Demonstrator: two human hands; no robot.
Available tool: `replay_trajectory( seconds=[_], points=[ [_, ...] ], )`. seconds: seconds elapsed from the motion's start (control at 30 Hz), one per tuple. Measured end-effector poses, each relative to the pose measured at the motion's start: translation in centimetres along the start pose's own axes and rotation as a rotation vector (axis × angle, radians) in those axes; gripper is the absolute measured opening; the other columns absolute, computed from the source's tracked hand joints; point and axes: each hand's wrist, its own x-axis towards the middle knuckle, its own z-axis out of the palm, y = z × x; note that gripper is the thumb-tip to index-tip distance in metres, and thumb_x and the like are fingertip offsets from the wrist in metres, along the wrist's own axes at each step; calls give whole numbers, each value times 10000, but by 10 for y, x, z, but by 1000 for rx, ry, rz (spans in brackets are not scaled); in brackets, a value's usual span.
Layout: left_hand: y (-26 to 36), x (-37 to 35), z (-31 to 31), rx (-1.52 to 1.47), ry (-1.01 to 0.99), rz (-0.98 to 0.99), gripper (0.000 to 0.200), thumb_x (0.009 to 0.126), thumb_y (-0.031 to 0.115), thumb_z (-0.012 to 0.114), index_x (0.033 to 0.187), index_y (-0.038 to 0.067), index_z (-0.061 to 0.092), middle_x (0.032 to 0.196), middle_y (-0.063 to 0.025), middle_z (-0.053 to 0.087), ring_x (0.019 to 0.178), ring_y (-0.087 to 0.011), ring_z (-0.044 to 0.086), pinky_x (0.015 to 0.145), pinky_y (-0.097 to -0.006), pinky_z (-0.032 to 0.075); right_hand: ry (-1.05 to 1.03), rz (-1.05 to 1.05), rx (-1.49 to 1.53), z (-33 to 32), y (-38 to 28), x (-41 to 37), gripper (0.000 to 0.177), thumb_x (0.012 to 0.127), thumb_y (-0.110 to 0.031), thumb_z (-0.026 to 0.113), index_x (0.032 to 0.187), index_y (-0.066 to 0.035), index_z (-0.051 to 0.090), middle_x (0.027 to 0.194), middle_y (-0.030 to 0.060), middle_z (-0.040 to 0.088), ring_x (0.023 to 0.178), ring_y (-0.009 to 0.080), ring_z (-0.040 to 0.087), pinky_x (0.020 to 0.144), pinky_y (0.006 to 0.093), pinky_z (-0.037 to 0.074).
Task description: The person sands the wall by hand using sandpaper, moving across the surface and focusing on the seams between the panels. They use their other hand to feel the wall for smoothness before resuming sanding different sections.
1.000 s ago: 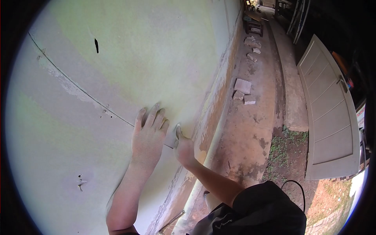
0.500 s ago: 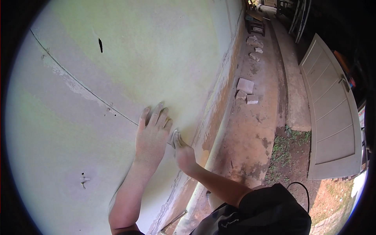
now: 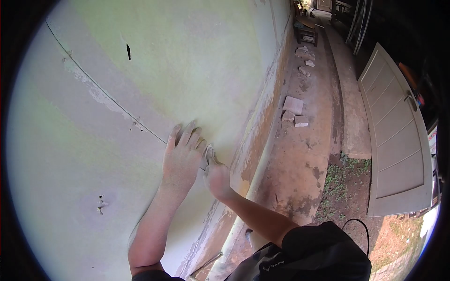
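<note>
My left hand [image 3: 182, 161] lies flat against a pale green and grey wall [image 3: 187, 70], fingers apart and pointing up, dusty with pale powder. Close to its right side, my right hand [image 3: 217, 178] is closed round a thin pale piece [image 3: 208, 152] with a curved edge, held against the wall. Its kind is hard to make out because the fingers cover most of it. A dark narrow seam [image 3: 112, 99] runs diagonally down the wall to both hands, and a short stretch shows between them.
A dark slot-shaped hole [image 3: 128, 52] and a chipped spot [image 3: 101, 204] mark the wall. Right of its peeling base runs a concrete walkway [image 3: 300, 154] with broken blocks [image 3: 293, 105] on it. A pale panelled door [image 3: 398, 136] stands at the right, beside low green plants [image 3: 344, 180].
My right hand has shifted slightly up and left, nearer the left hand. The left hand stays almost in place on the wall. The view has turned a little.
</note>
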Motion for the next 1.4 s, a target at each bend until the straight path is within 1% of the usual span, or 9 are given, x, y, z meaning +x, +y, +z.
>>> replay_trajectory(
  seconds=[0.17, 0.37, 0.43, 0.57, 0.77, 0.83, 0.97, 1.17, 1.4],
  points=[
    [0, 1, 3, 36, -11, 2, 311, 937, 143, 648, 1231, 135, 748, 1483, -30, 615, 1531, -208, 421, 1298, -518, 252, 308, -305, -12, 45, 56, -17, 632, 921, -22, 601, 1526, 112, 480, 1390, 343, 637, 1254, 431, 672, 1031, 459, 572],
    [1, 0, 1, 5, -24, -13, 310, 936, 143, 648, 1231, 134, 743, 1489, -23, 605, 1533, -206, 416, 1296, -522, 255, -276, 330, 217, -8, 0, -3, 724, 875, 15, 618, 1569, 84, 427, 1433, 329, 614, 1230, 456, 673, 996, 437, 591],
    [3, 1, 0, -15, -28, -28, 312, 934, 143, 654, 1234, 136, 741, 1489, -21, 604, 1534, -204, 414, 1296, -523, 256, 264, -235, 15, 15, 0, -6, 686, 895, 9, 614, 1554, 95, 442, 1379, 329, 646, 1150, 459, 702, 936, 443, 610],
    [2, 1, 3, 36, -28, -12, 304, 939, 147, 651, 1229, 138, 742, 1477, -18, 608, 1533, -198, 415, 1295, -525, 252, 373, -366, 45, 43, 50, -21, 656, 883, 9, 629, 1517, 106, 489, 1350, 338, 657, 1106, 467, 712, 925, 461, 611],
    [2, 1, 2, 55, -30, -5, 306, 943, 154, 653, 1236, 146, 741, 1481, -17, 608, 1532, -193, 416, 1294, -524, 252, -322, 268, 55, -7, 14, -6, 567, 922, 4, 627, 1473, 105, 548, 1378, 341, 642, 1205, 456, 685, 989, 450, 592],
    [3, 2, 2, 51, -41, -11, 313, 941, 158, 660, 1243, 149, 738, 1482, -18, 607, 1531, -192, 417, 1294, -522, 253, 288, -250, 71, -2, -10, -5, 535, 937, 0, 621, 1457, 107, 559, 1349, 335, 659, 1175, 454, 694, 977, 456, 593],
    [3, 0, 4, 21, -50, -12, 317, 945, 174, 666, 1254, 153, 733, 1482, -13, 604, 1533, -188, 412, 1294, -520, 252, 317, -346, 51, 28, 22, -13, 692, 872, -11, 626, 1544, 65, 480, 1450, 298, 620, 1280, 424, 665, 950, 464, 613],
    [1, 2, 1, 73, -62, -9, 311, 959, 189, 662, 1260, 158, 732, 1490, -2, 598, 1536, -180, 406, 1296, -514, 246, -364, 304, -15, 7, 41, -7, 602, 910, 1, 614, 1503, 63, 529, 1351, 291, 674, 1163, 456, 699, 936, 456, 613],
    [3, 1, 1, 19, -74, -16, 321, 945, 178, 638, 1247, 126, 736, 1497, -35, 603, 1553, -198, 387, 1302, -481, 250, 366, -283, 101, 11, 2, -11, 689, 883, 1, 625, 1550, 70, 471, 1262, 309, 711, 1028, 445, 736, 832, 493, 615]
  ],
)
